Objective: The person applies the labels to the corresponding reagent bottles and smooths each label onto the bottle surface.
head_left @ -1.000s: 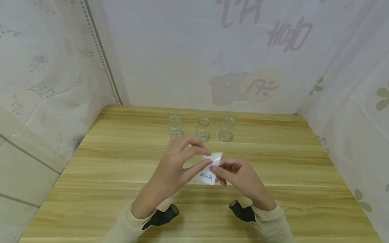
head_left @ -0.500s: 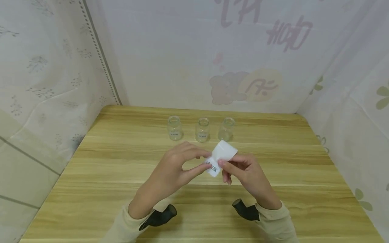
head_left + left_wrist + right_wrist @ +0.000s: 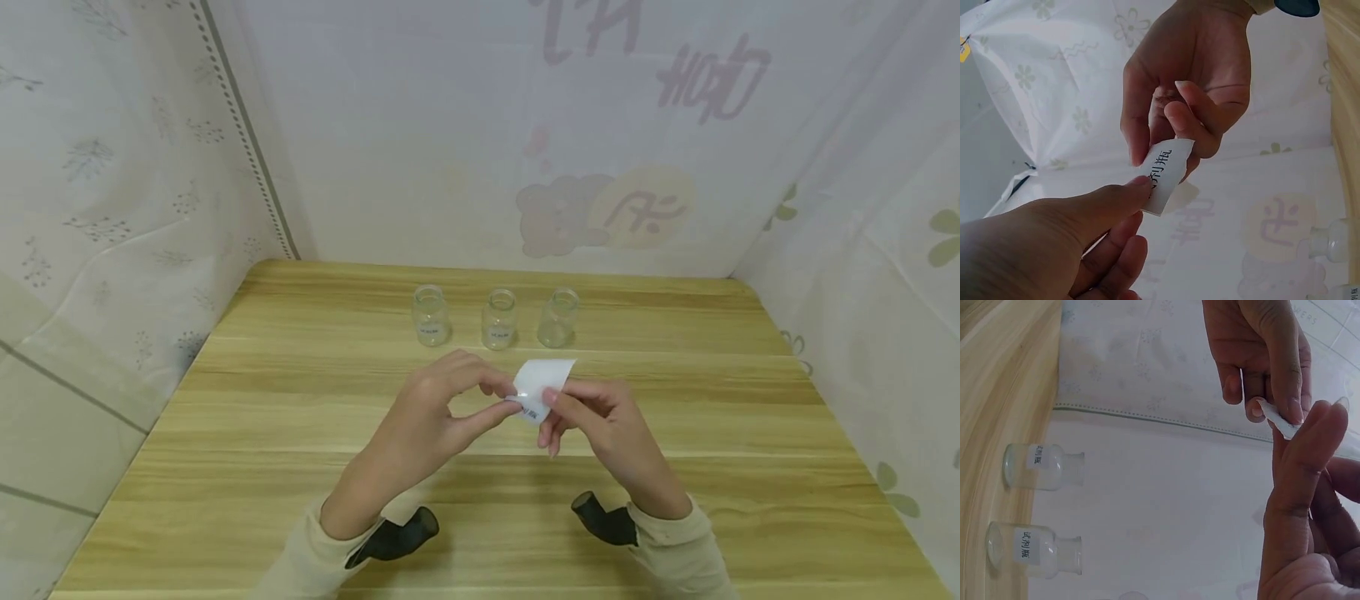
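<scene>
Between the two hands is a white paper label (image 3: 549, 375) printed with dark characters, held above the table in the head view. My left hand (image 3: 427, 417) pinches its left edge between thumb and fingertips. From the other side my right hand (image 3: 611, 425) grips the paper with thumb on top and index finger beneath. The paper bends near the left fingertips, so part of the print is hidden. In the left wrist view the printed side of the label (image 3: 1167, 172) faces the camera, the left thumb lying over some characters.
Three clear glass bottles stand in a row behind the hands. The left bottle (image 3: 430, 317) and middle bottle (image 3: 498, 321) bear small printed labels; the right bottle (image 3: 558, 321) shows none. Printed cloth (image 3: 412, 150) hangs around the wooden table (image 3: 262, 375).
The left fingertips have come together on the label's edge. The paper has shifted right and bent, its plain part swinging up, then tipping back left. The bottles have not moved.
</scene>
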A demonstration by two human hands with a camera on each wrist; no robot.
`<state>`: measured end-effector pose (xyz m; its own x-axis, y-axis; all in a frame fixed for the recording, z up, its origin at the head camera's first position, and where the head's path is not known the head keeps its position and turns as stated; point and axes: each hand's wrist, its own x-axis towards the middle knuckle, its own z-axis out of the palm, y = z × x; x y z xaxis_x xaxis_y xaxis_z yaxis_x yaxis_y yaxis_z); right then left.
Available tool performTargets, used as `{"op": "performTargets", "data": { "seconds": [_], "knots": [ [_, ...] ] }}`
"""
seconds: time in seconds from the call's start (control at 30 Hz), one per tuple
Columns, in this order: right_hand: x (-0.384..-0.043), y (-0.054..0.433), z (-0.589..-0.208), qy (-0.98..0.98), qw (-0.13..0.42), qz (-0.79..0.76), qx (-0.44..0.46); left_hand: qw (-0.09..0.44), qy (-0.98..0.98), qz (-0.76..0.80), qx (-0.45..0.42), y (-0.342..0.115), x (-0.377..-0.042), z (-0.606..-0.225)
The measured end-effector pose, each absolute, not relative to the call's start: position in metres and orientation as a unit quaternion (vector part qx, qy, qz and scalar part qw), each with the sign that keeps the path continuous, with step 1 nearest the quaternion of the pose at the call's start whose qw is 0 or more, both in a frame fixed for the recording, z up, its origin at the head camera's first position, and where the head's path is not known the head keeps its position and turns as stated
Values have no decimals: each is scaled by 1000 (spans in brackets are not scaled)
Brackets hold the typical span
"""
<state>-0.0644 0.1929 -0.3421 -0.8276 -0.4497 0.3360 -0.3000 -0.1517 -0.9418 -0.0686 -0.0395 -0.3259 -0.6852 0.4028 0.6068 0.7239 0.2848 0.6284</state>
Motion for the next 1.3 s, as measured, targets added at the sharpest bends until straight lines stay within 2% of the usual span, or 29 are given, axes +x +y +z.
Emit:
{"op": "performTargets", "data": {
  "seconds": [0.5, 0.73, 0.83, 1.0, 1.13, 1.23, 1.3],
  "knots": [
    [-70, 194, -345, 692, 62, -695, -188, 193, -787, -452, -373, -42, -65, -325],
    [-79, 195, -355, 710, 89, -679, -164, 167, -779, -473, -376, -45, -63, -323],
    [-82, 194, -361, 728, 143, -649, -166, 146, -780, -487, -365, -46, -62, -320],
    [-84, 182, -378, 745, 286, -568, -200, 123, -800, -490, -325, -49, -63, -318],
    [-82, 165, -393, 753, 343, -523, -207, 95, -823, -480, -290, -50, -66, -320],
    [-79, 161, -395, 798, 316, -480, -185, 73, -834, -477, -269, -53, -69, -321],
    [-78, 163, -392, 825, 261, -472, -169, 60, -839, -478, -254, -55, -70, -320]
  ]
}}
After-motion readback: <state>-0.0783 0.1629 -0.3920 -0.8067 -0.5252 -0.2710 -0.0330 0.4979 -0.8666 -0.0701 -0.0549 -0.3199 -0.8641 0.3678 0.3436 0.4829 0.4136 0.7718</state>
